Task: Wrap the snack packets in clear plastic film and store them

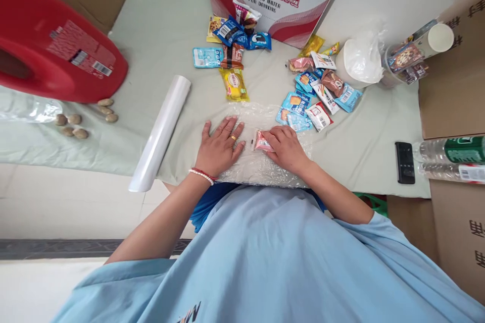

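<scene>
A sheet of clear plastic wrap (pixel 257 174) lies spread at the table's front edge. My left hand (pixel 220 145) rests flat on its left part, fingers apart, holding nothing. On the wrap's right part, my right hand (pixel 285 146) has its fingers over a small pink snack packet (pixel 260 140), gripping its right end; the left end shows. To the left of my left hand lies a roll of plastic wrap (pixel 161 131). Just beyond my right hand is a pile of wrapped snacks (pixel 297 103), mostly blue and white. Farther back sits another group of snack packets (pixel 233 33).
A white and red water carton (pixel 280 0) stands at the back. At left are a big red jug (pixel 56 40) and several walnuts (pixel 75 119). On the right are a white cup (pixel 354 63) with a plastic bag, a black phone (pixel 404 162) and bottles (pixel 450 150).
</scene>
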A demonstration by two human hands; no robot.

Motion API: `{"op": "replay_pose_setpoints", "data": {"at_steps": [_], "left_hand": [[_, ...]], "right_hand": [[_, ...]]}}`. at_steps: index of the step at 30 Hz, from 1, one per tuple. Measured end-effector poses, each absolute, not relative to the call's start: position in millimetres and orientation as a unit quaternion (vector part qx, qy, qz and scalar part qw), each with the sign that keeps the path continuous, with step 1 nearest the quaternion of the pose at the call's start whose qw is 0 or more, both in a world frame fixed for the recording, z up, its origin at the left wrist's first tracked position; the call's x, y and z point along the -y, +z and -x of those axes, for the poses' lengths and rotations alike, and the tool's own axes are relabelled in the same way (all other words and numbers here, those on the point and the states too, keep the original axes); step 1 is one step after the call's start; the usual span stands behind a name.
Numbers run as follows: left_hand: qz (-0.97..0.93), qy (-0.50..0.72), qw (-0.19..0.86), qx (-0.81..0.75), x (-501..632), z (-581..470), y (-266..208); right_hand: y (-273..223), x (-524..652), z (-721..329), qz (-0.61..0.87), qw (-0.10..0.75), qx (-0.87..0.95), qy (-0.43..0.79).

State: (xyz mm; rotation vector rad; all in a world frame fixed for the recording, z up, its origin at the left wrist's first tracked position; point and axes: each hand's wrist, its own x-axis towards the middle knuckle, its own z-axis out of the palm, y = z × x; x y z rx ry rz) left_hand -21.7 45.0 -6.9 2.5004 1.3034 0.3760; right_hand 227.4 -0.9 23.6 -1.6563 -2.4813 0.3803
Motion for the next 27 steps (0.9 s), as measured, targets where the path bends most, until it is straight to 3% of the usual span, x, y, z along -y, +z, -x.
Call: {"op": "replay_pose_setpoints", "data": {"at_steps": [9, 15, 22, 27], "left_hand": [[-0.870, 0.127, 0.151, -0.453, -49, 25, -8], [-0.861, 0.192, 0.146, -0.449, -43, 56, 9], [-0.932, 0.086, 0.252, -0.247, -12, 99, 12], [-0.890, 0.084, 0.328, -0.304, -13, 100, 5]], "right_hand": [[19, 0, -228, 0.545, 0.080, 0.823, 0.135], [35, 47, -266, 0.484, 0.189, 0.835, 0.180], [25, 121, -321, 0.439, 0.119, 0.849, 0.271], [8, 112, -321, 0.463, 0.212, 0.810, 0.290]]}}
